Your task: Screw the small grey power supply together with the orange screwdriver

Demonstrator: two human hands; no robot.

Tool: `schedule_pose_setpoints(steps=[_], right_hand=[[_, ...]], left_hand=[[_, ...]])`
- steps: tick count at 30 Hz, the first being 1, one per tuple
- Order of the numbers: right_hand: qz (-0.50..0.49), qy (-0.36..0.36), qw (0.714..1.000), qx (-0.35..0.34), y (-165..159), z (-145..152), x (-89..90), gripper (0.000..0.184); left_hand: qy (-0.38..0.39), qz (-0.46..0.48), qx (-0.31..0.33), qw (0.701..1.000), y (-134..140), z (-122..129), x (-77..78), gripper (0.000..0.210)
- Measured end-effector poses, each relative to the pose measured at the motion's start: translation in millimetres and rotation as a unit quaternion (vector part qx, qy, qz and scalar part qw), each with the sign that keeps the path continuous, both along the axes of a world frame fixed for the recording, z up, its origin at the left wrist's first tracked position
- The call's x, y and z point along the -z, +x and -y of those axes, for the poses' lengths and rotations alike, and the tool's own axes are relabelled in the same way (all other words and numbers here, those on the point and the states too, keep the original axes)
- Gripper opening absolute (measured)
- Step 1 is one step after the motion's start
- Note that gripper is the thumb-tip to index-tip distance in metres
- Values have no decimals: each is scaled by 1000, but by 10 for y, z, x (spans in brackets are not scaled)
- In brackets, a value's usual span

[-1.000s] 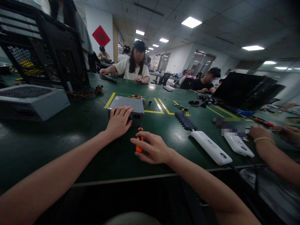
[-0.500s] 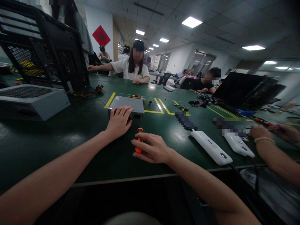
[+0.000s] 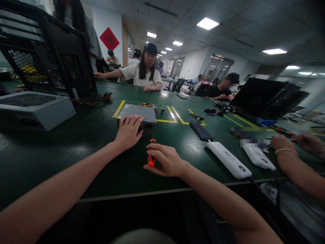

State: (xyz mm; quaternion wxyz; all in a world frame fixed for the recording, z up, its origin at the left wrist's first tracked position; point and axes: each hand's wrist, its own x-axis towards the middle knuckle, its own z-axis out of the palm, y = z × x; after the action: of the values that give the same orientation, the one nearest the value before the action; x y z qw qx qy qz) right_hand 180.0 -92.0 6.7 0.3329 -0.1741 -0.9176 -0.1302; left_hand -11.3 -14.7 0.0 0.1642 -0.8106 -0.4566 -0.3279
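Note:
A grey computer power supply unit (image 3: 144, 113) sits on the green table in front of me, its power socket side facing me. My left hand (image 3: 129, 131) is wrapped over its near edge, fingers on the top and thumb along the front. Between the fingers and thumb of my right hand (image 3: 166, 160) is an orange-and-black screwdriver (image 3: 151, 161). Its thin shaft points away from me, towards the lower right corner of the unit's near face. Whether the tip sits in a screw is too small to tell.
On the left stand an open black computer case (image 3: 68, 64) and another power supply unit (image 3: 38, 108). White power banks (image 3: 228, 159) lie to the right, near a co-worker's hands (image 3: 283, 145). Dark panels (image 3: 266, 101) lean at the back right. A person in white (image 3: 142, 73) sits opposite.
The fingers of my right hand have shifted round the screwdriver handle, and the handle has turned a little. My left hand and the power supply unit have stayed in place.

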Motion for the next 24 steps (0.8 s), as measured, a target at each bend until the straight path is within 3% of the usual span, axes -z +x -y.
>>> schedule_pose_setpoints(steps=[5,11,19,24], right_hand=[[-2,-45,999,-12,12,-8,13,40],[23,42,999,10,-13,12,-32,36],[0,-6,1000,1,-23,7,-14,37],[38,59,997,11,-29,23,-40,35]], left_hand=[[-2,5,3,1000,-3,-3,4,47],[5,2,2,1000,-13,-19,20,45],[0,-9,4,1000,-12,-8,21,50],[0,-21,4,1000,-3,-3,22,52]])
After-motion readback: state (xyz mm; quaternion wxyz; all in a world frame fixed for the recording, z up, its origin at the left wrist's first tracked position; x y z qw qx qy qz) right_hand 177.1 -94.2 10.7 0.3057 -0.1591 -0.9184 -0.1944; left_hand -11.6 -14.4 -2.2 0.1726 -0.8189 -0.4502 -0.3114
